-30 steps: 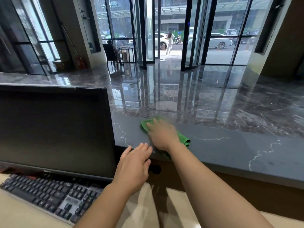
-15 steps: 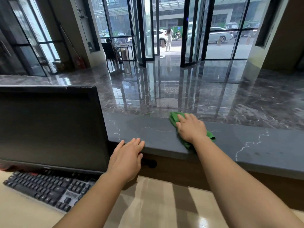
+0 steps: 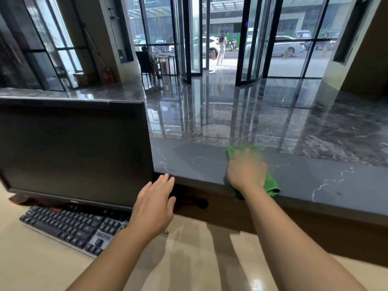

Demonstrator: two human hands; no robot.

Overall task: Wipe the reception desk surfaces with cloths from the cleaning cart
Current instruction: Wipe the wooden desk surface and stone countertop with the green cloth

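At far left a dark monitor (image 3: 71,152) stands on the pale lower desk (image 3: 42,259), its screen blank. A black keyboard (image 3: 71,227) lies in front of it, partly under its lower edge.

Just right of the monitor is the left hand (image 3: 154,208), palm down above the lower desk. Its fingers (image 3: 165,179) are straight and close together, and the thumb is set a little apart. The fingertips reach the front edge of the counter (image 3: 199,164); whether they touch it cannot be told. The hand holds nothing.

The counter is a raised slab of dark grey stone with pale veins, running from behind the monitor to the right edge of view.

Further right, the green cloth (image 3: 270,183) lies on the counter top, well clear of the monitor. The right hand (image 3: 246,171) lies flat on it, palm down, fingers pointing away from the person. The hand is blurred, so whether the fingers are spread or together cannot be told; they are not curled round the cloth. Green shows beyond the fingertips and bunches up right of the wrist, where a fold reaches the counter's front edge.

Behind the counter is a glossy marble floor (image 3: 231,106) and glass doors (image 3: 197,38).
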